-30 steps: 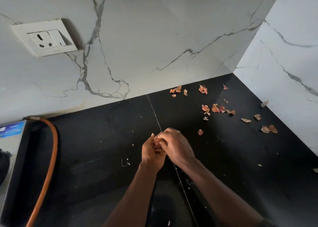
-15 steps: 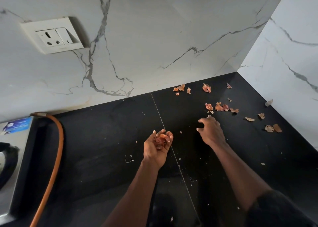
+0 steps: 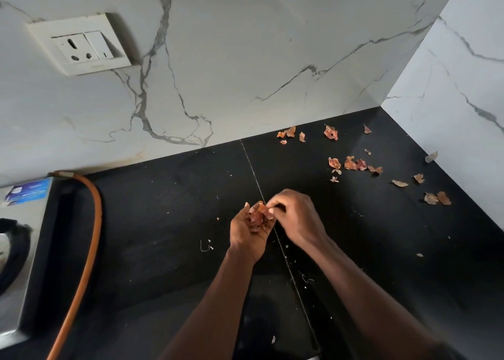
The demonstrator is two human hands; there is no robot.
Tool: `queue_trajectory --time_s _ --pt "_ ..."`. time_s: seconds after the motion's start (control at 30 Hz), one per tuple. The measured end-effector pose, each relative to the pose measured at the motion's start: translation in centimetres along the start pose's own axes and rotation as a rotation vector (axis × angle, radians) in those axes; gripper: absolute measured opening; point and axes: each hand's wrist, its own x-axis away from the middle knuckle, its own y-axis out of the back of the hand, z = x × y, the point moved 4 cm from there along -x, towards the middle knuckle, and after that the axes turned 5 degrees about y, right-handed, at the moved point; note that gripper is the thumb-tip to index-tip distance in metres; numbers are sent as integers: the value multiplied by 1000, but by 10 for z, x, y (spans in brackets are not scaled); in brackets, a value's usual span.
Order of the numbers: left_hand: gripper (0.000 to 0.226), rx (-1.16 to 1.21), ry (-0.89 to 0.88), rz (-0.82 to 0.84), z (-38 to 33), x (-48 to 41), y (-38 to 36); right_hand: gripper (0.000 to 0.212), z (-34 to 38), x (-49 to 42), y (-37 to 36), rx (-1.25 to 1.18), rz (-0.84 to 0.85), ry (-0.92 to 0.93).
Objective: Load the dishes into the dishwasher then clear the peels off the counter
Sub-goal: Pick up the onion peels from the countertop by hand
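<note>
In cupped left hand (image 3: 246,236), pile of peels (image 3: 257,217)

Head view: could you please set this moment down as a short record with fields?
left hand: cupped palm up, holds the gathered peels
right hand: fingers curled, tips pinching at that pile
loose peels: scattered toward the back right corner, apart from both hands
counter: black, with small crumbs
left edge: orange hose beside a steel stove
wall: white socket plate
</note>
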Motion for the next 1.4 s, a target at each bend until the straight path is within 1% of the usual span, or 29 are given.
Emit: queue_trajectory --time_s 0.03,0.1,0.2,0.3,0.4,0.43,0.5,0.6,0.67,0.73,0.83,0.87,0.97,1.1,1.17,1.27,1.33,1.4 --pt "40 -27 -1 5 0 1 0 15 13 2 -3 -11 31 40" --pt "38 -59 -4 0 1 4 0 19 26 3 -8 -7 81 62" --pt "37 -60 -10 19 1 5 -6 24 20 -8 2 -14 32 33" --pt "37 42 7 35 2 3 -12 17 -15 -31 29 -31 -78 -17" --pt "37 70 14 30 4 2 -14 20 -81 -51 56 129 -149 -167" --pt "38 64 14 29 5 1 -14 24 -104 -52 61 193 -133 -225" --pt "39 52 24 27 8 0 -14 32 -140 -49 67 317 -37 -305" --pt "38 53 33 23 9 0 -14 37 -163 -43 66 400 95 -284" --pt "38 52 34 22 9 -1 -13 39 -165 -41 61 414 134 -243" --pt "39 49 32 10 9 -2 -12 36 -164 -40 57 425 124 -230" --pt "43 47 33 -3 9 -4 -9 16 -154 -35 52 433 116 -249" --pt "43 49 35 -5 9 -4 -9 12 -150 -34 50 430 116 -255" --pt "44 60 34 -13 8 -5 -8 8 -142 -31 41 372 97 -266" --pt "43 51 27 -23 5 -3 -8 14 -120 -25 24 204 90 -256" --pt "41 45 22 -23 5 -2 -8 15 -95 -22 19 99 37 -211" --pt "38 12 1 -17 6 -3 -8 15 -41 -15 11 -37 -8 -74" --pt "37 -40 0 -19 6 -4 -7 12 -8 -9 4 -78 32 4" --pt "35 -77 6 -33 8 -3 -7 9 15 -5 -4 -25 92 71"
